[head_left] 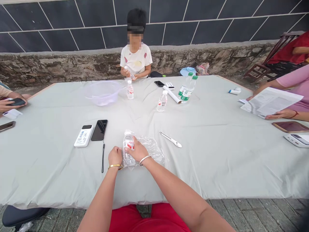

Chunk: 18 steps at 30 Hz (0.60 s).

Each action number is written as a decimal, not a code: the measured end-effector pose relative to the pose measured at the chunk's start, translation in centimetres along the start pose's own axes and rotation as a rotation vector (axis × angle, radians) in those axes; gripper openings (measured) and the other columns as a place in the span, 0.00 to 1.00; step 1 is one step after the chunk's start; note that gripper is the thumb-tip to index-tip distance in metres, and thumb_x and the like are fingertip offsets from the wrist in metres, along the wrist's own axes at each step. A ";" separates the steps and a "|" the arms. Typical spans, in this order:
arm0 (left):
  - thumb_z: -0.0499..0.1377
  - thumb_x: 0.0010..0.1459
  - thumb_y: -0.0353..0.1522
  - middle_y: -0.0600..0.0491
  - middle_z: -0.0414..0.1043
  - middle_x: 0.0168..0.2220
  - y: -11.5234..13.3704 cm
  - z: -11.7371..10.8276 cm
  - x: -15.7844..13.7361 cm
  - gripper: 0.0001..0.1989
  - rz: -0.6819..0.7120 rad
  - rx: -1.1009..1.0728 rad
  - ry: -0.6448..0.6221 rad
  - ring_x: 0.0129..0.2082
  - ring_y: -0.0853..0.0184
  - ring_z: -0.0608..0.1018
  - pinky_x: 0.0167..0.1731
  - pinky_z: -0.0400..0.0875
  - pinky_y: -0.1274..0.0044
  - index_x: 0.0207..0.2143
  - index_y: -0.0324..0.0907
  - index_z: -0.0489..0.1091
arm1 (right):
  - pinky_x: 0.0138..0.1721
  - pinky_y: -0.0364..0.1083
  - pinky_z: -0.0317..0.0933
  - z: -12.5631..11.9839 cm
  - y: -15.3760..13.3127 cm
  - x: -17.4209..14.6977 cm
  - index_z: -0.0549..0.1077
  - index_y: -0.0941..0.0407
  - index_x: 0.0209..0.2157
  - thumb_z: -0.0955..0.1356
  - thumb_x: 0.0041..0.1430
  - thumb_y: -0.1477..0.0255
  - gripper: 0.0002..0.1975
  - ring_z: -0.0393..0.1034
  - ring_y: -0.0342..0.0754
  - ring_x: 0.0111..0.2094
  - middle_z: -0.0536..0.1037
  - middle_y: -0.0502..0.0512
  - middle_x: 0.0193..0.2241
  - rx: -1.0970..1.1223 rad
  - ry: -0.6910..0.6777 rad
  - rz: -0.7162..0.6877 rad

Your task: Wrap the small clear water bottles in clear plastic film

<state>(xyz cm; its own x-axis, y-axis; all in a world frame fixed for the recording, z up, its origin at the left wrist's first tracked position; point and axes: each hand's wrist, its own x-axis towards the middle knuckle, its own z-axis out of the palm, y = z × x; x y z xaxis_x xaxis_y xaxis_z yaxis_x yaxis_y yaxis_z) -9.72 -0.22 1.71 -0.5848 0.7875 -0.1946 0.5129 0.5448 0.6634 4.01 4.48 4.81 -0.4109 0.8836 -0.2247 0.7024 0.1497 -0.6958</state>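
Note:
A small clear water bottle (128,143) with a white cap and a red-and-white label lies on the cloth in front of me. My right hand (138,149) is closed around its right side. Crinkled clear plastic film (153,149) spreads out from under that hand and around the bottle. My left hand (115,156) is closed against the bottle's left side; what its curled fingers hold is hidden. A white utility knife (170,139) lies to the right of the film.
A white power bank (83,136) and black phone (99,130) lie left. Farther off stand a purple basin (103,91), small bottles (162,101) and green-capped bottles (187,91). A person opposite (136,59) holds a bottle; one at right holds papers (270,101).

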 end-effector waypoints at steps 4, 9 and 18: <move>0.42 0.59 0.41 0.56 0.66 0.22 1.1 0.6 -0.6 0.15 0.011 -0.050 -0.003 0.22 0.67 0.69 0.24 0.59 0.77 0.23 0.46 0.57 | 0.42 0.46 0.58 -0.4 1.1 -0.4 0.49 0.55 0.62 0.63 0.54 0.55 0.38 0.67 0.53 0.46 0.70 0.61 0.49 0.059 0.011 -0.003; 0.46 0.58 0.39 0.58 0.57 0.17 2.1 1.1 -0.6 0.17 0.096 -0.100 -0.028 0.21 0.68 0.65 0.25 0.58 0.77 0.18 0.45 0.50 | 0.43 0.46 0.58 -0.1 1.4 0.1 0.51 0.55 0.61 0.66 0.51 0.55 0.40 0.68 0.52 0.45 0.72 0.59 0.46 0.121 -0.009 0.040; 0.40 0.59 0.42 0.57 0.63 0.21 0.9 0.2 0.4 0.17 -0.024 -0.214 -0.015 0.18 0.71 0.67 0.21 0.63 0.77 0.21 0.45 0.54 | 0.43 0.46 0.59 -0.3 1.9 0.6 0.50 0.58 0.61 0.68 0.48 0.56 0.43 0.68 0.51 0.43 0.73 0.59 0.43 0.186 -0.016 0.052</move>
<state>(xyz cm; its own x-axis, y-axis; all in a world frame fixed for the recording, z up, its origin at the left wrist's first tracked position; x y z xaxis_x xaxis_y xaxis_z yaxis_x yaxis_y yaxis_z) -9.37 0.59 2.12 -0.5849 0.7800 -0.2223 0.3530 0.4916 0.7961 5.29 5.43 3.57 -0.3873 0.8806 -0.2730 0.6042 0.0187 -0.7966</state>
